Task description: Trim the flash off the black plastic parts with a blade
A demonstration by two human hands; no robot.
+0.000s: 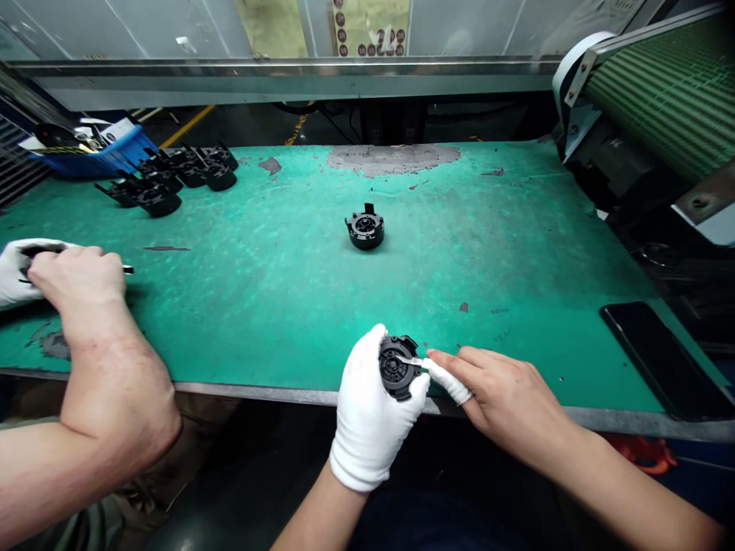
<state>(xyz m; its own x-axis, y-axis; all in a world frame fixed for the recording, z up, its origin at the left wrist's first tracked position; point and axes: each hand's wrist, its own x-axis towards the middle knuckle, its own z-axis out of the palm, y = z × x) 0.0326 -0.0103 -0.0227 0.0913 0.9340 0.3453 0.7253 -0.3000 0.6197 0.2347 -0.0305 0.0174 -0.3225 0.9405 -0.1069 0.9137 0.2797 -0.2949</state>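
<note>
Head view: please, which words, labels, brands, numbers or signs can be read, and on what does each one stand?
No text can be read with certainty.
Yellow sheet with round dark marks: characters too small to read.
Faint marks, top right: unreadable.
Phone and black part in left hand: no text visible.

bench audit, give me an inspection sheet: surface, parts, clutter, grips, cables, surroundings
Surface: green benchtop, worn patch at far edge
Parts: round black part held; single black part mid-bench; cluster of black parts far left
Clutter: black phone at right; blue bin far left
Grips: gloved left grip holds the round black part; right grip holds a metal tool, tip over it
Cables: dark cables beyond the far edge
Surroundings: green conveyor at right; co-worker's bare hand at left
</note>
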